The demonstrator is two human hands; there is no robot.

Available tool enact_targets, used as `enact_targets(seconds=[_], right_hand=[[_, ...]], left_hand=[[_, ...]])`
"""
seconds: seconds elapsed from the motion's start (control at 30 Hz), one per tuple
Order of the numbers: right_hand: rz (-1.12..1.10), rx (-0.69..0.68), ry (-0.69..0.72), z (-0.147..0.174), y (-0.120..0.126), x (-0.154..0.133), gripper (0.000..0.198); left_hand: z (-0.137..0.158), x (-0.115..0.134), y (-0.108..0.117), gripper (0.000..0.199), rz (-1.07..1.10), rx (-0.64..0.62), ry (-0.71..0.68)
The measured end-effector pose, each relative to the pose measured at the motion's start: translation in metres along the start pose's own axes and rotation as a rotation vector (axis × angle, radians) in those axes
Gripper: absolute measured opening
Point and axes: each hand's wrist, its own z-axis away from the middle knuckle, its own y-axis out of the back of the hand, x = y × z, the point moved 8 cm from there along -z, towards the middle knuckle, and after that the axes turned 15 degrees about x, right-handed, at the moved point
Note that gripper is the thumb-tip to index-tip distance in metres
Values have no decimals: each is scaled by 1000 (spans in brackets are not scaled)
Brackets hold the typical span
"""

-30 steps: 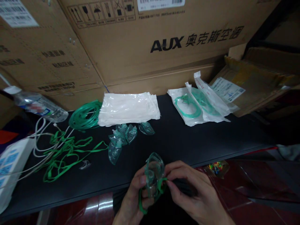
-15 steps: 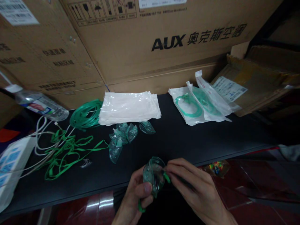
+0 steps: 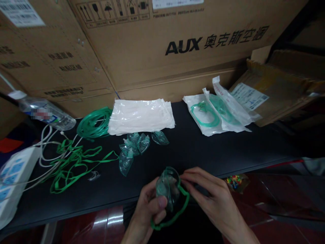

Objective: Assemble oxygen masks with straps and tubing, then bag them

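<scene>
My left hand is closed around a clear green oxygen mask, thumb across its front, above the table's front edge. A green elastic strap loops below the mask, from its right rim down to the fingers of my left hand. My right hand pinches at the mask's right rim, where the strap meets it; the fingertips partly hide what they grip. Several more oxygen masks lie on the table beyond my hands. Loose green elastic straps lie tangled to the left.
White plastic bags are stacked at the back beside coiled green tubing. Packaged tubing lies at the right. A water bottle, white cables and a power strip occupy the left. Large cardboard boxes stand behind.
The strap now hangs as an open loop below the mask; before, only short bits of it showed. My right hand has shifted slightly up along the mask's rim.
</scene>
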Motion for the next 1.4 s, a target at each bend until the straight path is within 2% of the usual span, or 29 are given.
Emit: enact_targets(seconds=[0.17, 0.2, 0.33, 0.47, 0.57, 0.77, 0.9, 1.03, 1.17, 1.27, 1.4], right_hand=[[117, 267, 58, 7, 25, -14, 23], [113, 278, 78, 11, 24, -20, 22], [34, 110, 143, 32, -13, -36, 18], [106, 49, 142, 51, -42, -24, 25], [176, 74, 132, 57, -42, -11, 28], [281, 31, 299, 56, -46, -13, 37], [283, 59, 286, 52, -46, -11, 35], [179, 105, 269, 50, -39, -13, 33], [-30, 76, 145, 49, -36, -12, 26], [-109, 89, -79, 51, -34, 3, 21], [-208, 20, -364, 54, -35, 25, 19]], left_hand=[[-7, 18, -2, 49, 70, 234, -84], [-8, 19, -3, 48, 86, 263, -100], [-12, 12, -6, 48, 146, 322, -100], [-14, -1, -6, 48, 166, 318, -76], [-12, -3, -9, 43, 173, 286, -106], [-11, -10, -13, 40, 272, 300, -36], [-16, -9, -14, 38, 392, 276, 2], [-20, -4, -13, 36, 473, 291, 26], [-24, 5, -9, 25, 528, 327, -9], [-29, 7, -3, 26, 522, 337, -42], [-31, 12, 7, 41, 431, 378, -177]])
